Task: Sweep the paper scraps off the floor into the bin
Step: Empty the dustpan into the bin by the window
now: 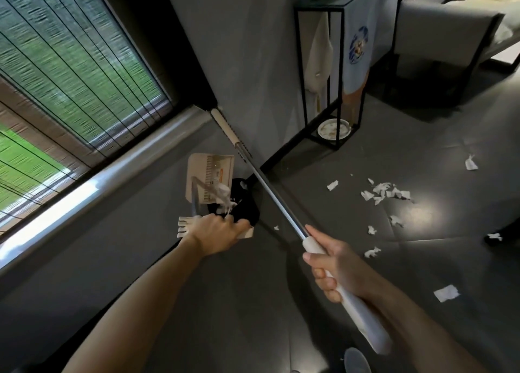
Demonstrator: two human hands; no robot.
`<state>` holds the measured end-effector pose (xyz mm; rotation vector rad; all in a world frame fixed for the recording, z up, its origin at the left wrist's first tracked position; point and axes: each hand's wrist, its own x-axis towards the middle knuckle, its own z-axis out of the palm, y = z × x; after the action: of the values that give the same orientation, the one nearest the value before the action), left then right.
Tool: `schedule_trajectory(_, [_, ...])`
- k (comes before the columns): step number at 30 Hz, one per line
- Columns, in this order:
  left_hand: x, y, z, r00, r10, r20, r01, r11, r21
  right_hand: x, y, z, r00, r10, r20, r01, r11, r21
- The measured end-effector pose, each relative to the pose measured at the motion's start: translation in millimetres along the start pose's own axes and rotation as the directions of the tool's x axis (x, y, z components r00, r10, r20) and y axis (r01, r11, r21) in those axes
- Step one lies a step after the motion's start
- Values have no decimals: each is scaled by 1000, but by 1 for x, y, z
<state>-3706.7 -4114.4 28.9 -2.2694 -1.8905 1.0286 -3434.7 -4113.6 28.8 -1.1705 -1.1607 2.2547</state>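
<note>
i'm tipping the dustpan (210, 175) into the black bin (249, 208) at frame centre, left hand (216, 230) gripping what looks like its handle, right hand (334, 268) wrapped round the broom (278, 204) pole. paper scraps (385, 192) lie right of centre, so i'd judge another sweep comes next

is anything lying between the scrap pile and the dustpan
Nothing visible lies on the floor between the scrap pile and the dustpan. Only the long pole gripped by the right hand crosses that stretch, and a dark shape sits beside the dustpan.
</note>
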Motion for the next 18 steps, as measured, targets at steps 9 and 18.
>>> schedule_trajectory(9, [6,9,3,993,13,121,-9,999,-38,4,-7,-4,999,-32,10,32,999,-4])
schedule_trajectory(18, [15,24,11,987,73,144,-78,997,28,5,4,-12,999,22,-36,-21,999,28])
